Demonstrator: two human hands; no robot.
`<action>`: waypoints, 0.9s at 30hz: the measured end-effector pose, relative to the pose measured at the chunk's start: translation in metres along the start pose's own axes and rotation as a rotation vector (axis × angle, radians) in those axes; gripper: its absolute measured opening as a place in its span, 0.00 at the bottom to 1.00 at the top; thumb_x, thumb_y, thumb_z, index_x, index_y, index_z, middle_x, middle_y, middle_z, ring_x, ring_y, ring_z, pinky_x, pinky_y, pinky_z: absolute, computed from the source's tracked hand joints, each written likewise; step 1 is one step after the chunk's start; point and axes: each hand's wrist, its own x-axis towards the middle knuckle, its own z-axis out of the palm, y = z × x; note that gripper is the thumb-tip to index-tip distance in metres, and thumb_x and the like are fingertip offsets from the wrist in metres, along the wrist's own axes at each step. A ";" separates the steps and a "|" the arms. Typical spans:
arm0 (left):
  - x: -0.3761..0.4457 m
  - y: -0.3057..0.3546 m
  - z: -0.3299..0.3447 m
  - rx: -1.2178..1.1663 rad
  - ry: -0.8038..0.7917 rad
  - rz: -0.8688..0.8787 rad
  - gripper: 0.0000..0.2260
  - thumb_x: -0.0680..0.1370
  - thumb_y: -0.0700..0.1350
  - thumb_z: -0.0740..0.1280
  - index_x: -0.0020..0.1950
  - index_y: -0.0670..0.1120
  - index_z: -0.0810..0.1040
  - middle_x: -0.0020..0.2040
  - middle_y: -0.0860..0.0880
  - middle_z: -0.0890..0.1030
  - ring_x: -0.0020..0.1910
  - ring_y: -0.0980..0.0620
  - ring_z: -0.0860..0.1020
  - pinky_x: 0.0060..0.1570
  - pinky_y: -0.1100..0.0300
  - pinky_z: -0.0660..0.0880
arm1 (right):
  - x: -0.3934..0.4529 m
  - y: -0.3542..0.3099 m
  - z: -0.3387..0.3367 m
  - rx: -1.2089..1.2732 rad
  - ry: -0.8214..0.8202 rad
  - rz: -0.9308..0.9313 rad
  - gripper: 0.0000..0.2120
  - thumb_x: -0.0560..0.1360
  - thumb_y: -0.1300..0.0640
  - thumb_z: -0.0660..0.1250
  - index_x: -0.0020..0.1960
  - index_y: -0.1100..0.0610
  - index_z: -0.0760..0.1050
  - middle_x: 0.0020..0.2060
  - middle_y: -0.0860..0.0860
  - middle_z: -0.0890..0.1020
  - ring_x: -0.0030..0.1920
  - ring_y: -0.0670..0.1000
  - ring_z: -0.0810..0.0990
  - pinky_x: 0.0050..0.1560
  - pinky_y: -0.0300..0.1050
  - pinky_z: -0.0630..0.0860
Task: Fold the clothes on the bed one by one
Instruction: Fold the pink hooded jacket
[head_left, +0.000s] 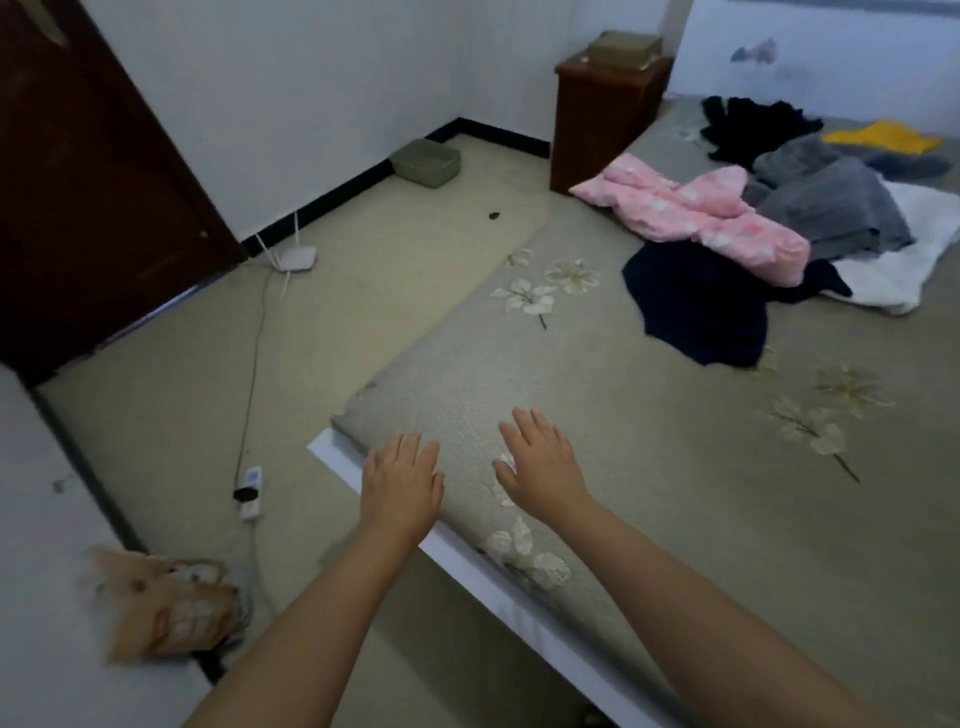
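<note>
We record both hands empty: the left hand (401, 483) and right hand (540, 462) are stretched forward side by side, palms down, fingers straight and slightly spread, gripping nothing, over the near corner of the bed (649, 467). Whether the palms touch the cover we cannot tell. The bed cover is grey-green, with a fine quilted texture and pale embroidered flowers; a white edge runs along its near side. The clothes lie in a loose, unfolded heap at the far right of the bed, well apart from the hands. Nearest is a dark navy garment (701, 306), flat and thin, irregular in outline. Overlapping its far edge is a pink padded garment (696, 213) with pale flower print, puffy and rumpled, its long axis running from upper left to lower right. Beside it sit a grey ribbed knit (831, 208), a white fluffy piece (904, 254), a black garment (753, 124) and a yellow one (883, 136) farthest back. A brown wooden cabinet (602, 114) stands just beside the bed. On the floor left of the bed lie a white router (296, 258) and a power strip (250, 491).
</note>
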 end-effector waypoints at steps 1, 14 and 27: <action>0.008 -0.020 -0.003 -0.006 0.009 -0.026 0.19 0.81 0.50 0.52 0.72 0.49 0.60 0.72 0.49 0.62 0.73 0.52 0.56 0.67 0.53 0.55 | 0.019 -0.014 -0.001 -0.018 0.008 -0.033 0.25 0.80 0.50 0.52 0.74 0.57 0.54 0.75 0.54 0.52 0.75 0.55 0.47 0.73 0.53 0.47; 0.159 -0.263 -0.069 0.004 0.063 -0.393 0.21 0.81 0.49 0.53 0.73 0.49 0.58 0.75 0.48 0.57 0.74 0.48 0.52 0.70 0.52 0.53 | 0.302 -0.185 -0.012 -0.118 -0.005 -0.321 0.27 0.79 0.45 0.53 0.74 0.56 0.54 0.75 0.54 0.52 0.75 0.55 0.48 0.72 0.54 0.46; 0.277 -0.468 -0.036 -0.068 0.004 -0.490 0.23 0.81 0.54 0.49 0.75 0.49 0.53 0.76 0.47 0.53 0.75 0.47 0.50 0.72 0.51 0.47 | 0.499 -0.304 0.066 -0.119 0.028 -0.269 0.28 0.79 0.44 0.51 0.74 0.55 0.54 0.75 0.53 0.52 0.75 0.54 0.47 0.73 0.51 0.44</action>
